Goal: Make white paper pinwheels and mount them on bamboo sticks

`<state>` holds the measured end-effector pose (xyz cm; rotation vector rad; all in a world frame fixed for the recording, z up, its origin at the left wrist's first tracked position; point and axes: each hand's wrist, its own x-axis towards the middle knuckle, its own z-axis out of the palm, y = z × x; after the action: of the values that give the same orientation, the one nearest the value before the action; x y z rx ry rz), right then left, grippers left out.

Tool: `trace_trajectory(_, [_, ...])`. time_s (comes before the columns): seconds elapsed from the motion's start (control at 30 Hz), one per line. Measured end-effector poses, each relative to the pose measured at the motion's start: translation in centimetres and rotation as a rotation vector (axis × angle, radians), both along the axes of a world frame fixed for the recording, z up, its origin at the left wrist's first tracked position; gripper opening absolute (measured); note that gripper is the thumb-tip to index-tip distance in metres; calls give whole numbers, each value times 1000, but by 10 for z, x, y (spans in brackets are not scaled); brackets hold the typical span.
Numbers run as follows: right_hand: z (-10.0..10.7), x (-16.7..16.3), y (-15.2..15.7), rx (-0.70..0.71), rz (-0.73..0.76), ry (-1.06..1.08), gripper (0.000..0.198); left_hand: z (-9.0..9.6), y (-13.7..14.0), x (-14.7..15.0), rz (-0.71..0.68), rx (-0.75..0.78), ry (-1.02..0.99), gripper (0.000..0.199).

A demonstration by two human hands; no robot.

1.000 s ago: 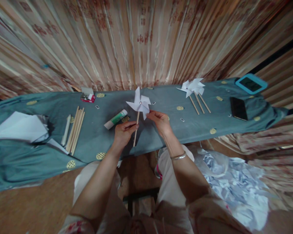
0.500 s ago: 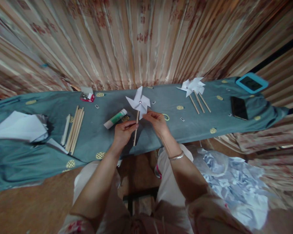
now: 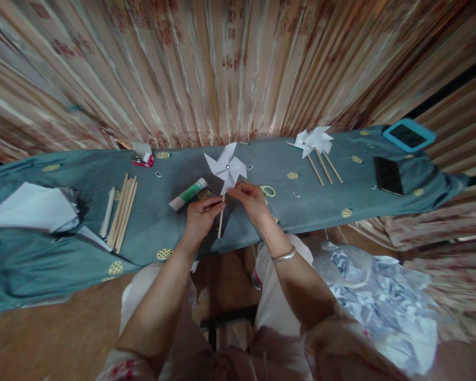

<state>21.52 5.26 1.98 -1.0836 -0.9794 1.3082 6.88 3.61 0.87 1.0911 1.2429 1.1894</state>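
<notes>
A white paper pinwheel (image 3: 227,167) with a shiny pin at its centre stands tilted over the table on a thin wooden stick (image 3: 221,225). My left hand (image 3: 201,214) is closed, pinching that stick below the blades. Just under the lowest blade, the fingertips of my right hand (image 3: 250,200) are pressed together at the pinwheel; whether they grip the blade or the stick is hard to tell. A green-and-white glue stick (image 3: 188,194) lies left of the pinwheel. Partly behind my right hand are scissors with a yellow-green handle (image 3: 268,191).
On the green cloth-covered table (image 3: 309,209) lie white paper sheets (image 3: 31,206), a white candle-like stick (image 3: 107,212), several wooden sticks (image 3: 122,214) and a small red box (image 3: 143,157). Rightward are finished pinwheels (image 3: 313,142), a phone (image 3: 388,175) and a blue-framed device (image 3: 409,134). Crumpled paper (image 3: 384,301) lies below.
The pinwheel's blades have turned a little. My right hand has shifted slightly left toward the stick, uncovering more of the scissors' handle. My left hand keeps its hold.
</notes>
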Motion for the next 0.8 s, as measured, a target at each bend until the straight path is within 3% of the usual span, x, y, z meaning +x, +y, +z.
trace_trajectory(0.37, [-8,-6,0,54,-4,-84,38,1,3,-1,21,21,17,40])
trace_trajectory(0.8, [-12,-9,-4,25,3,-127,38,2,5,2,25,-18,-30,31])
